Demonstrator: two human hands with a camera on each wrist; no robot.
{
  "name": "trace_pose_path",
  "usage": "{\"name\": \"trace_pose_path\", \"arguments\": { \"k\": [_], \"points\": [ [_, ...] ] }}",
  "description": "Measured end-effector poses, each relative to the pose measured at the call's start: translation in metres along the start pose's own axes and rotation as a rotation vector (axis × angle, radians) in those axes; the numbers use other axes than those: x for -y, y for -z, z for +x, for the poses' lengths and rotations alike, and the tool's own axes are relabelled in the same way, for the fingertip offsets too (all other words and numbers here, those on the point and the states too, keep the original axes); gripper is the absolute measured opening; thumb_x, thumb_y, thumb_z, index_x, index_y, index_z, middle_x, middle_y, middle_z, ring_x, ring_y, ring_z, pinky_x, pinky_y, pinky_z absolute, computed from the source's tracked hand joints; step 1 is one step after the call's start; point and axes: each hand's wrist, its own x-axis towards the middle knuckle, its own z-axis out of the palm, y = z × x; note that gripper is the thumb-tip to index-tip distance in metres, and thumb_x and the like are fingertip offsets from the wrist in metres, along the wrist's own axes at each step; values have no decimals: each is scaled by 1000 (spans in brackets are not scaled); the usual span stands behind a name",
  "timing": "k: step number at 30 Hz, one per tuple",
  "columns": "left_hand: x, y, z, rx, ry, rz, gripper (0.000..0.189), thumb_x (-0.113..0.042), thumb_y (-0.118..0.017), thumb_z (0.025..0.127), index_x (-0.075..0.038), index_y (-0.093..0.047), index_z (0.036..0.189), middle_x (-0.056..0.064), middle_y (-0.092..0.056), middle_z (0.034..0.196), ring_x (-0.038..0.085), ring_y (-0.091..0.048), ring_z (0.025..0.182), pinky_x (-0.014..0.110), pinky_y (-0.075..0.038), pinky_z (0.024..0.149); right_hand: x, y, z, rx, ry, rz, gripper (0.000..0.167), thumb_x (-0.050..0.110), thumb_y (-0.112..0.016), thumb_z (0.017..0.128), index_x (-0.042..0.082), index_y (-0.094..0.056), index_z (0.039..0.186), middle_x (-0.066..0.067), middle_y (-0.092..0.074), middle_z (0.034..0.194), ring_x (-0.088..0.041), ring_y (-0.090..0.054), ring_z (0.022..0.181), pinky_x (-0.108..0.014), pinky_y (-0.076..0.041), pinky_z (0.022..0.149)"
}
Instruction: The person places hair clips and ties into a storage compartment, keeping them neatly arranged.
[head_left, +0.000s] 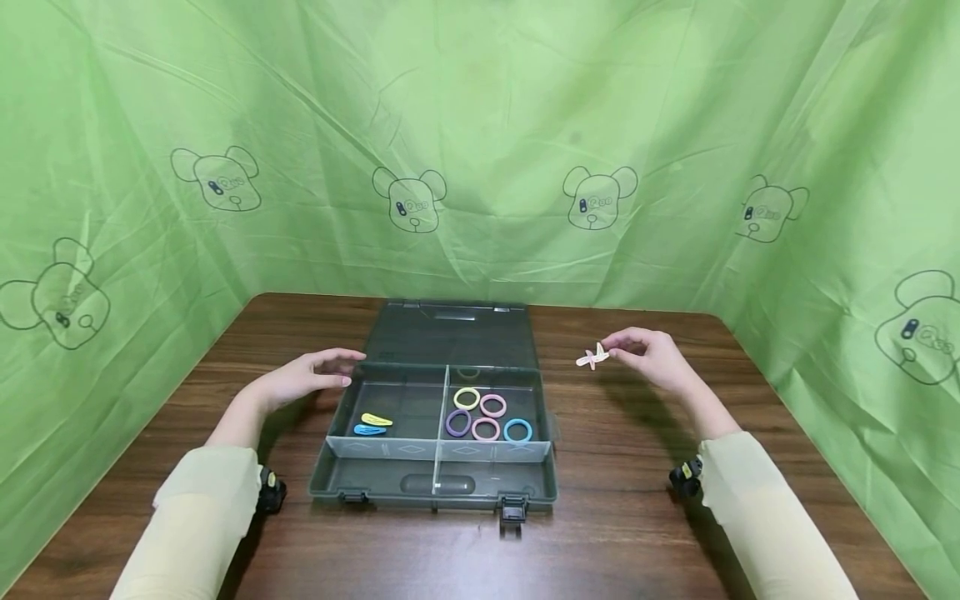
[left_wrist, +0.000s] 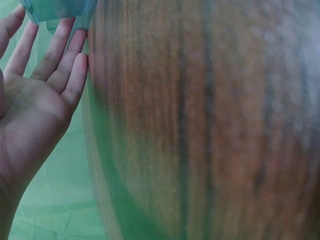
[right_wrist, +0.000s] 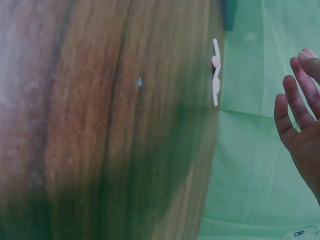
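A dark see-through compartment box [head_left: 382,468] lies on the table with its lid [head_left: 450,337] folded back. My left hand [head_left: 303,379] is at its left side, fingertips right at the rim and fingers loosely extended. On the table right of the box lies a small crossed cluster of pale white and pink pieces [head_left: 592,357], which shows as a thin low shape in the right wrist view. Over the table beside this cluster is my right hand [right_wrist: 305,120], holding nothing; a gap shows between its fingers and the pieces there.
Several coloured hair ties [head_left: 492,406] lie in the box's back right compartment. A yellow snap hair clip [head_left: 377,419] and a blue one [head_left: 370,430] lie in the back left one. Green cloth [head_left: 502,100] with printed bear heads surrounds the wooden table [head_left: 615,517].
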Motion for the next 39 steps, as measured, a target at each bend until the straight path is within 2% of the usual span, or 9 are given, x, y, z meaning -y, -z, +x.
{"name": "trace_pose_path", "arguments": {
  "k": [3, 6, 9, 11, 15, 24, 34, 39],
  "points": [
    [0, 0, -1, -1, 10, 6, 50, -28, -61, 92, -17, -46, 139, 8, -46, 140, 28, -45, 125, 38, -38, 99, -13, -3, 4, 5, -14, 16, 20, 8, -67, 87, 0, -69, 105, -14, -70, 97, -35, -66, 81, -23, -51, 67],
    [-1, -1, -2, 4, 5, 10, 49, -29, -61, 93, -17, -47, 138, 7, -46, 140, 28, -43, 126, 41, -35, 101, -20, -6, 8, 12, -44, 21, 19, 6, -68, 86, 0, -69, 104, -17, -70, 95, -38, -65, 82, -22, -51, 67],
    [-3, -2, -3, 8, 11, -1, 49, -28, -60, 93, -16, -47, 138, 8, -46, 141, 28, -43, 127, 42, -34, 102, -23, -9, 13, 23, -62, -12, 18, 3, -69, 84, 0, -70, 102, -16, -70, 90, -34, -64, 79, -25, -50, 68],
    [-4, -2, -3, 12, 8, -5, 49, -27, -60, 93, -15, -46, 138, 9, -45, 141, 28, -42, 127, 43, -33, 102, -25, -11, 15, 30, -61, -53, 18, 2, -69, 83, 1, -70, 101, -13, -70, 87, -27, -64, 76, -26, -49, 67],
    [-4, -3, -2, 9, 12, -1, 49, -28, -60, 93, -15, -46, 138, 10, -44, 142, 27, -42, 128, 42, -32, 103, -30, -14, 20, 35, -51, -107, 17, 1, -70, 83, 1, -71, 100, -13, -71, 88, -18, -63, 76, -25, -49, 67],
    [-4, -3, -3, 18, 23, -30, 49, -28, -59, 94, -15, -45, 139, 11, -42, 144, 31, -40, 130, 46, -30, 104, -49, -19, 27, 38, -105, -206, 16, 5, -71, 82, 2, -71, 98, -11, -72, 92, -23, -66, 87, -42, -47, 80],
    [-3, -2, -2, 23, 37, -49, 48, -29, -61, 93, -19, -47, 138, 9, -43, 143, 30, -41, 129, 44, -31, 104, -57, -21, 35, 67, -200, -237, 17, 9, -71, 83, 3, -71, 99, -13, -72, 94, -28, -64, 91, -45, -41, 86],
    [-3, -1, -2, 22, 33, -43, 48, -29, -60, 93, -18, -46, 138, 10, -42, 143, 29, -41, 129, 41, -33, 103, -62, -22, 38, 89, -216, -239, 18, 10, -72, 83, 3, -71, 100, -13, -72, 94, -23, -64, 85, -38, -43, 81]
  ]
}}
